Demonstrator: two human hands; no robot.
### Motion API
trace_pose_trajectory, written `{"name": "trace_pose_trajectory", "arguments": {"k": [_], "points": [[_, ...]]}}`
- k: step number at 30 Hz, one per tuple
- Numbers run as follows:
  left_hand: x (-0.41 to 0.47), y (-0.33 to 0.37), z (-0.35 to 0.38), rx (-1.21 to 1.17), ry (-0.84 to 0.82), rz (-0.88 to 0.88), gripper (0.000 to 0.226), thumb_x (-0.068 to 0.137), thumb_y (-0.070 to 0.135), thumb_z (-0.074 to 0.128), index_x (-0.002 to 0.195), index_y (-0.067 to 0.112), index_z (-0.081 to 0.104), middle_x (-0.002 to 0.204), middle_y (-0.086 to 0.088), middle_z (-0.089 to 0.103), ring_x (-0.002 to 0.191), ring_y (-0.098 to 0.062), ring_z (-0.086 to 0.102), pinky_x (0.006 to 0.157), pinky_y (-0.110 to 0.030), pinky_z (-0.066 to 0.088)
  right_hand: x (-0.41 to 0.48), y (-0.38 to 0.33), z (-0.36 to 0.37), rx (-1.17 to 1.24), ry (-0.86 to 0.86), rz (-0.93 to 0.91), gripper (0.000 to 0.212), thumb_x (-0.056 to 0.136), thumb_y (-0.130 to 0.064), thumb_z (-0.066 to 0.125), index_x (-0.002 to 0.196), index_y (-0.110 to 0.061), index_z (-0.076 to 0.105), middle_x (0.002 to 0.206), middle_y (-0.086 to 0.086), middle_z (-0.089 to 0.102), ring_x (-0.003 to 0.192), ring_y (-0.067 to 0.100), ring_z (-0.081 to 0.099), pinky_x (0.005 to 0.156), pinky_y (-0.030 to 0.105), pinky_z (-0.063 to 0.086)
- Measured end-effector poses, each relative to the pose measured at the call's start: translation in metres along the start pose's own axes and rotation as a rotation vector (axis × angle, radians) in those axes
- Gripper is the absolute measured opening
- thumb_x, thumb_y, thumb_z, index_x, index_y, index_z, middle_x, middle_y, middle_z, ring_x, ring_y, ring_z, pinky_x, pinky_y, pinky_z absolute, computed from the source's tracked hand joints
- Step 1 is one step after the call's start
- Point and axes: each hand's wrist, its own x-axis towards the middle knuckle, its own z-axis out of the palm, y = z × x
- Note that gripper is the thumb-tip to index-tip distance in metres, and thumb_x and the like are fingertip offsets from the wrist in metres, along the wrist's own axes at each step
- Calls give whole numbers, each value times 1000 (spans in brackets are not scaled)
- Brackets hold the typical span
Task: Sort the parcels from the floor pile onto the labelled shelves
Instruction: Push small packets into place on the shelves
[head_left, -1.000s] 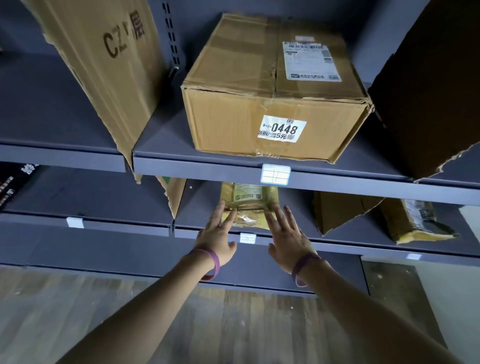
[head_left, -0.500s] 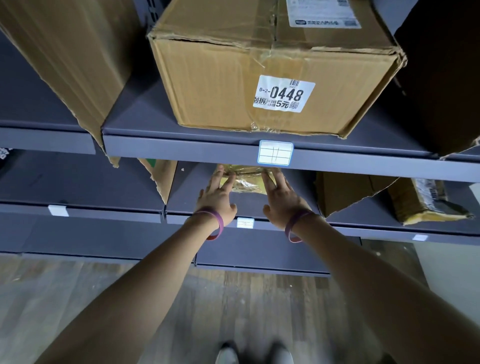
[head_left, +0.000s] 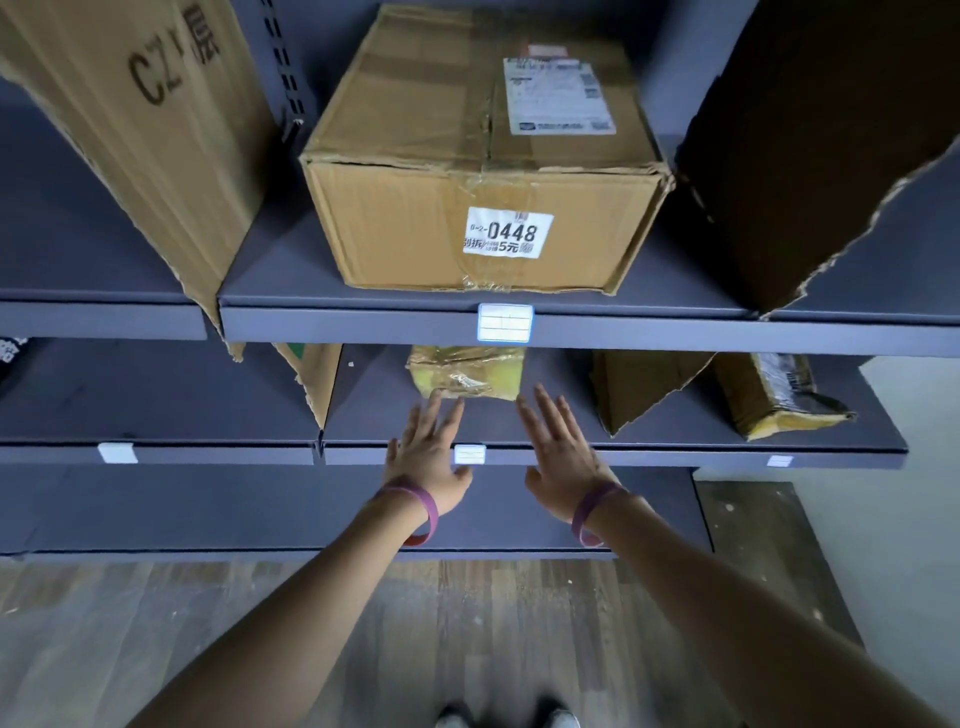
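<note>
Two shoe tips (head_left: 506, 719) stand on the wooden floor (head_left: 234, 623). Both forearms reach forward, each with a purple wristband (head_left: 418, 512). The left hand (head_left: 428, 454) and right hand (head_left: 563, 457) are held flat over the front of the lower shelf (head_left: 675, 458), fingers straight, slightly spread, holding nothing. Just past the fingertips, the yellow taped parcel (head_left: 467, 371) lies on that shelf; I cannot tell if they touch it. On the upper shelf (head_left: 363, 328) above sits a cardboard box (head_left: 415, 234) marked 0448.
</note>
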Motion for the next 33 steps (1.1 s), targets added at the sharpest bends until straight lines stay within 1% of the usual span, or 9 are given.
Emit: {"name": "trace_pose_trajectory", "arguments": {"k": [2,6,9,15,17,20,25,28,33], "points": [[-12,14,6,7,-7,25,79,94,35,49,151,35,-5,157,8,-23,147,-21,-14,117,-50,8,-21,12,0,-1,-14,27,84,94,-9,46,153,-28,-12,158,-5,-25,147,23,-19,119,39,16],[-27,55,17,-16,-27,88,75,95,34,47,151,35,-2,158,9,-19,147,-20,-13,118,-49,6,-55,47,-14,-1,13,92,83,95,-11,45,153,-27,-11,159,-4,-22,148,22,-17,119,37,16],[-32,92,28,-15,-25,125,73,94,35,47,151,35,1,158,10,-15,147,-19,-12,118,-49,6,-76,80,-28,3,25,136,82,95,-11,47,153,-26,-9,160,-2,-18,148,23,-15,120,36,12],[-33,191,60,13,-64,207,68,95,37,45,151,34,7,160,10,-6,148,-18,-4,118,-47,8,-106,165,-60,5,45,189,81,97,-13,48,153,-26,-9,160,-2,-18,148,24,-15,120,38,9],[-27,232,74,17,-69,234,68,95,37,46,151,34,8,160,10,-5,148,-16,-3,118,-47,9,-112,200,-71,-1,57,197,82,95,-14,49,154,-26,-7,161,-2,-16,149,25,-13,120,41,12],[-12,293,95,-7,-81,223,68,95,36,46,151,34,9,160,9,-5,148,-17,-2,118,-48,10,-119,256,-87,-8,38,206,83,94,-16,50,153,-26,-8,161,-1,-16,148,28,-13,121,46,15],[18,374,124,-46,-77,219,69,94,34,50,150,36,10,160,6,-5,148,-19,2,117,-47,19,-125,337,-106,-34,-2,196,81,97,-14,48,154,-26,-7,159,-2,-24,147,28,-19,119,45,16],[37,401,138,-58,-28,208,71,93,33,52,150,36,10,159,7,-9,147,-22,7,116,-46,23,-121,368,-106,-46,-23,169,82,96,-11,46,153,-27,-11,159,-2,-24,146,29,-19,119,45,15],[58,418,156,-136,-15,142,81,92,25,55,151,36,1,158,6,-19,148,-22,2,116,-45,25,-108,390,-95,-73,-45,94,83,98,-12,47,153,-25,-13,158,0,-25,146,31,-19,119,45,15]]}}
